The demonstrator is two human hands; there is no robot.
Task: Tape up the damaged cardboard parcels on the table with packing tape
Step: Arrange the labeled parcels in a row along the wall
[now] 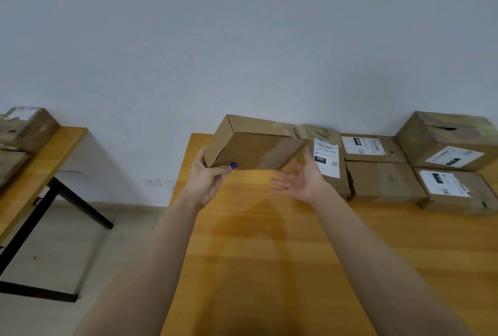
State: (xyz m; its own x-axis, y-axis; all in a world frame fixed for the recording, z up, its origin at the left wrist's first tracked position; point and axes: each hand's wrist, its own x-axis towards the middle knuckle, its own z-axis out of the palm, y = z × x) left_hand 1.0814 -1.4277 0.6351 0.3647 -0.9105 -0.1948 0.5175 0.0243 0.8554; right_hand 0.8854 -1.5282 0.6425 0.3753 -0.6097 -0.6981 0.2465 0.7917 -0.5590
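A flat brown cardboard parcel (250,144) with a band of tape across it is lifted above the far left part of the wooden table (269,255). My left hand (207,176) grips its left lower corner, thumb on the near face. My right hand (301,176) is spread, palm up, under the parcel's right end, and contact is unclear. No packing tape roll is in view.
Several worn parcels line the table's far right: one with a white label (327,158), two flat ones (373,147) (385,182), a tall box (444,139) and a labelled one (455,190). A second table (40,163) at left carries more boxes (25,128).
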